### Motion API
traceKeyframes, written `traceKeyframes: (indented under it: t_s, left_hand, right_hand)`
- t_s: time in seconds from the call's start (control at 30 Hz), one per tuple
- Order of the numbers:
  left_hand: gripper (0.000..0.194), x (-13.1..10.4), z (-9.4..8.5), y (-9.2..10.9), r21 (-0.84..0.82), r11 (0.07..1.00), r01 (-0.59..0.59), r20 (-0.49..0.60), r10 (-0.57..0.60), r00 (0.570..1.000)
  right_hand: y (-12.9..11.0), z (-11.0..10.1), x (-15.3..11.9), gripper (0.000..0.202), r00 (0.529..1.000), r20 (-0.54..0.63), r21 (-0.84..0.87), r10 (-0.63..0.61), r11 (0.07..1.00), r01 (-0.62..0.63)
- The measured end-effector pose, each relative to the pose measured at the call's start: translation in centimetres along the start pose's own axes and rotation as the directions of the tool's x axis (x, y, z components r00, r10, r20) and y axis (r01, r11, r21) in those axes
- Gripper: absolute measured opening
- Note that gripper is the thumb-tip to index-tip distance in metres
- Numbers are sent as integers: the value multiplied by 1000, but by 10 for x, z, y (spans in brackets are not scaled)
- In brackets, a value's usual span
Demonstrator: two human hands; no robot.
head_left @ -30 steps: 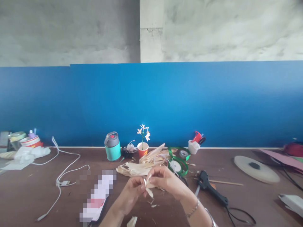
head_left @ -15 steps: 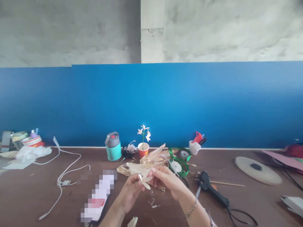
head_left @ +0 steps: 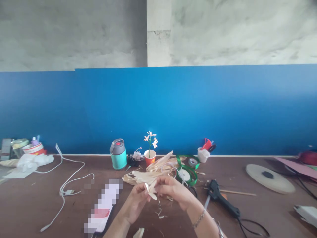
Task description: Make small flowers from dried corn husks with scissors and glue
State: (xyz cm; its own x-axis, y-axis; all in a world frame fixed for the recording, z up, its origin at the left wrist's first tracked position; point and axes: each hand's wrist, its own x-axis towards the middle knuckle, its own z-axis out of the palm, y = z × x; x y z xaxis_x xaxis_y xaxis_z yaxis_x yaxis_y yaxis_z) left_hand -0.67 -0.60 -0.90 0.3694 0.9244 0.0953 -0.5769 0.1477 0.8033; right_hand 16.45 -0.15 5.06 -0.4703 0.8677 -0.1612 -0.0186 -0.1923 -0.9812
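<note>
Holding pale flower [head_left: 151, 193] clamped at fingertips of left hand [head_left: 137, 197], just left of right hand [head_left: 171, 189]; touching it with bent right fingers, cannot tell whether pinching; with dried husks [head_left: 141, 177] beyond both hands

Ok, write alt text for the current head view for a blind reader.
A person's left hand holds a small, pale, petalled piece above a brown table, the right hand at its edge. Dry husks and green ribbon lie beyond; a black glue gun lies to the right. Pale flowers stand in a red cup before a blue partition.
</note>
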Motion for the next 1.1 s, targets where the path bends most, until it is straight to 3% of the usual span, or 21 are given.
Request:
traceKeyframes:
  t_s: [0.27,0.5,0.67,0.77,1.0,1.1]
  left_hand:
    - [26,1,-5,-6,81,995,62,-15,-61,998]
    - [32,-4,6,-10,14,994,106,8,-106,994]
    - [26,-9,15,-22,-171,969,179,113,-161,980]
    - [23,-9,14,-29,-243,949,201,130,-174,976]
    - [20,-8,11,-33,-325,928,182,157,-137,978]
    - [23,-6,12,-24,-326,937,125,79,-105,991]
  right_hand:
    - [-3,6,-2,14,994,-100,-109,-48,993,37]
    - [-4,1,-5,22,984,109,-96,-140,984,151]
    - [1,-4,-3,24,932,306,9,-192,980,199]
    - [5,-4,-1,23,905,366,89,-217,976,198]
    - [6,1,0,19,925,280,153,-257,963,221]
    - [4,1,1,21,957,163,212,-239,956,203]
